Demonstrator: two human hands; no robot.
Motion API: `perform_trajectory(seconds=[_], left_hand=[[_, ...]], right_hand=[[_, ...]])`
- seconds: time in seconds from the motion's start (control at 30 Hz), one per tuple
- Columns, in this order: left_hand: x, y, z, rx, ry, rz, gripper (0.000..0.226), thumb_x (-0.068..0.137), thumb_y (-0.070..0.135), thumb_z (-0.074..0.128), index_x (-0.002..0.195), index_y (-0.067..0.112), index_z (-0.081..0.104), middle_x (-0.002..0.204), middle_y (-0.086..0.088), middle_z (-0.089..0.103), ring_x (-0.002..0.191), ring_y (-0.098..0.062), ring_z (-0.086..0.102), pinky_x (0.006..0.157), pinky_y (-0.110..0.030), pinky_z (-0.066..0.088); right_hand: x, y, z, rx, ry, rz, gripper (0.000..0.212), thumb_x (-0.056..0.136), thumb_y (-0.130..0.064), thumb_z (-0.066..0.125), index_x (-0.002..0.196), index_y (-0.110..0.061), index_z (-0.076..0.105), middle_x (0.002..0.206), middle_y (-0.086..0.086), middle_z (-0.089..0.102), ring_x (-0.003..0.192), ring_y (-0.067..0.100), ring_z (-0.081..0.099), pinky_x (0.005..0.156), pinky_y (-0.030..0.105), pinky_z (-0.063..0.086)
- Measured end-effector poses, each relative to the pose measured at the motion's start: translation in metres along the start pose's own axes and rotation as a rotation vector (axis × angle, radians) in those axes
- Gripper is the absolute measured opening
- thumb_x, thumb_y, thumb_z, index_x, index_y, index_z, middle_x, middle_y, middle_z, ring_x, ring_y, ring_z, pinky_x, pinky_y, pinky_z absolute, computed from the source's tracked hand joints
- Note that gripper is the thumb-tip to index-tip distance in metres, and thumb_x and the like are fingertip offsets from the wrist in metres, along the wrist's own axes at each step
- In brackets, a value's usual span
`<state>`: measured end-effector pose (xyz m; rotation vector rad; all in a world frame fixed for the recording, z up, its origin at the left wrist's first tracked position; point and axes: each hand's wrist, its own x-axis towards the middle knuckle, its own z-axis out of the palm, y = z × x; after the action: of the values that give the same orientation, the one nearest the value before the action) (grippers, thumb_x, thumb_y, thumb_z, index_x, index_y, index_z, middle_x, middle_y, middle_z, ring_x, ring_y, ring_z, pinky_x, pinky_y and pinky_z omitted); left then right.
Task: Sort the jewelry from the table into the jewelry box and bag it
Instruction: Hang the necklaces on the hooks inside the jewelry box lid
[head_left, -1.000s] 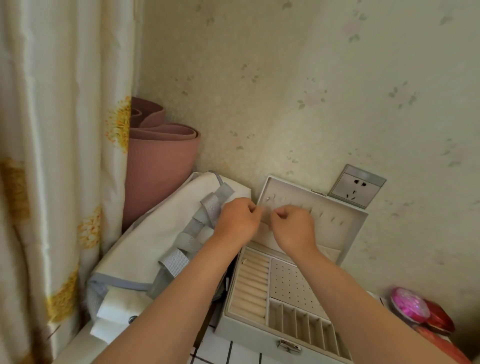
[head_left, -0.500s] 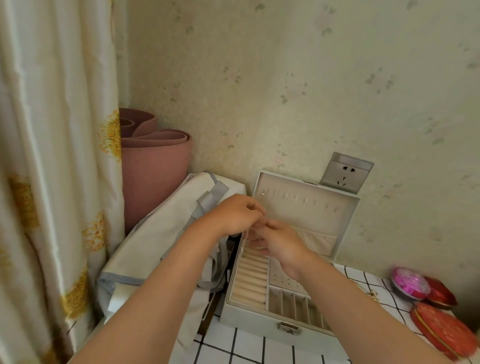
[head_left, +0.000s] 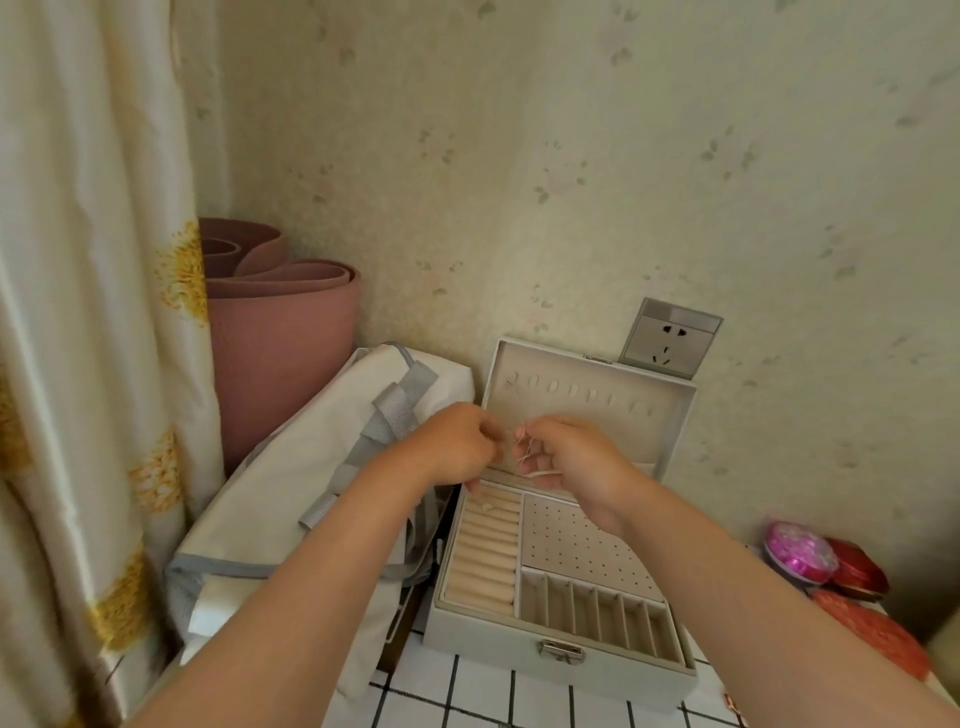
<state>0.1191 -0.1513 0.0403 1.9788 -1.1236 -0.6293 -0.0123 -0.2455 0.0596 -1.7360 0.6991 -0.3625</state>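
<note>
Thin pale chain (head_left: 525, 448) is in the air over the back-left part of the light grey open jewelry box (head_left: 493, 644), not in any compartment yet. Box sits at the back of the white tiled table (head_left: 470, 699), near the wall.

Right hand (head_left: 574, 460): fingers curled, strand looped through the fingertips and under them. Left hand (head_left: 457, 449): curled into a pinch just beside it. Can't tell if it holds the chain's end or nothing.

Risks:
- Chain is fine and slack. The loops in the right hand can knot, or snag on the row of small hooks (head_left: 576, 395) in the upright lid.
- If a pinch slips, it drops onto the cream ring rolls (head_left: 483, 561). Worse, it goes down the dark gap between the box and the white fabric bag with grey straps (head_left: 291, 467) at the table's left edge, which is hard to fish out.
- Pushing on the lid while hanging the chain could shift the box.

Hard to read:
- Chain length, clasp, any pendant: too thin, partly behind fingers.
- Tiny pale speck (head_left: 486, 506) on the back ring rolls could be a small piece. Can't say.
- Table is mostly cut off and under the forearms, so any jewelry left there isn't visible.
- Round pink and red tins (head_left: 802, 551) at the table's right edge, contents unknown.
</note>
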Motion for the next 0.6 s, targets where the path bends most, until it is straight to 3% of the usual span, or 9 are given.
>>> perform_trajectory(seconds=[0.1, 0.17, 0.23, 0.3, 0.4, 0.53, 0.6], left_hand=[[-0.006, 0.003, 0.007, -0.064, -0.168, 0.055, 0.028, 0.094, 0.021, 0.060, 0.121, 0.022, 0.066, 0.119, 0.008, 0.066, 0.056, -0.008, 0.065, 0.064, -0.022, 0.049], [-0.010, 0.005, 0.012, -0.158, -0.225, 0.051, 0.022, 0.090, 0.022, 0.066, 0.112, 0.023, 0.068, 0.107, 0.009, 0.072, 0.055, -0.008, 0.061, 0.057, -0.022, 0.043], [-0.010, 0.004, 0.014, -0.199, -0.209, 0.051, 0.010, 0.094, 0.025, 0.061, 0.099, 0.023, 0.069, 0.090, 0.009, 0.072, 0.056, -0.008, 0.058, 0.055, -0.022, 0.040], [-0.009, 0.002, 0.012, -0.195, -0.136, 0.050, 0.016, 0.096, 0.028, 0.058, 0.083, 0.021, 0.066, 0.080, 0.007, 0.066, 0.056, -0.006, 0.056, 0.055, -0.021, 0.041], [-0.007, 0.000, 0.008, -0.177, -0.059, 0.034, 0.021, 0.095, 0.029, 0.059, 0.080, 0.016, 0.065, 0.074, 0.008, 0.065, 0.055, -0.005, 0.056, 0.053, -0.016, 0.041], [-0.005, 0.003, 0.008, -0.180, -0.029, 0.043, 0.018, 0.095, 0.025, 0.059, 0.086, 0.013, 0.069, 0.075, 0.012, 0.068, 0.059, -0.006, 0.059, 0.053, -0.015, 0.039], [-0.006, 0.006, 0.008, -0.189, -0.048, 0.049, 0.016, 0.091, 0.014, 0.057, 0.094, 0.015, 0.072, 0.071, 0.004, 0.069, 0.060, -0.007, 0.058, 0.057, -0.016, 0.042]], right_hand=[[0.002, -0.001, -0.003, -0.021, 0.058, -0.042, 0.018, 0.094, -0.019, 0.056, 0.083, -0.018, 0.070, 0.079, -0.004, 0.064, 0.079, 0.017, 0.060, 0.078, 0.032, 0.046], [0.004, -0.001, -0.006, -0.031, 0.081, -0.063, 0.018, 0.094, -0.019, 0.056, 0.085, -0.017, 0.071, 0.082, -0.003, 0.064, 0.079, 0.018, 0.060, 0.076, 0.032, 0.047], [0.004, 0.000, -0.008, -0.038, 0.091, -0.070, 0.017, 0.095, -0.021, 0.057, 0.090, -0.018, 0.073, 0.087, -0.002, 0.064, 0.079, 0.017, 0.058, 0.073, 0.031, 0.047], [0.004, 0.005, -0.010, -0.066, 0.089, -0.064, 0.018, 0.096, -0.022, 0.058, 0.097, -0.021, 0.076, 0.093, 0.000, 0.066, 0.078, 0.016, 0.057, 0.071, 0.027, 0.046], [0.003, 0.018, -0.010, -0.170, 0.049, 0.010, 0.023, 0.096, -0.018, 0.056, 0.101, -0.027, 0.076, 0.100, 0.000, 0.071, 0.071, 0.015, 0.056, 0.062, 0.026, 0.045], [0.000, 0.033, -0.001, -0.308, -0.087, 0.064, 0.019, 0.087, -0.018, 0.064, 0.101, -0.026, 0.075, 0.072, 0.000, 0.062, 0.061, 0.014, 0.052, 0.056, 0.028, 0.040], [-0.001, 0.035, 0.006, -0.297, -0.117, 0.006, 0.015, 0.087, -0.022, 0.072, 0.100, -0.016, 0.076, 0.060, -0.008, 0.056, 0.053, 0.006, 0.049, 0.052, 0.020, 0.040]])
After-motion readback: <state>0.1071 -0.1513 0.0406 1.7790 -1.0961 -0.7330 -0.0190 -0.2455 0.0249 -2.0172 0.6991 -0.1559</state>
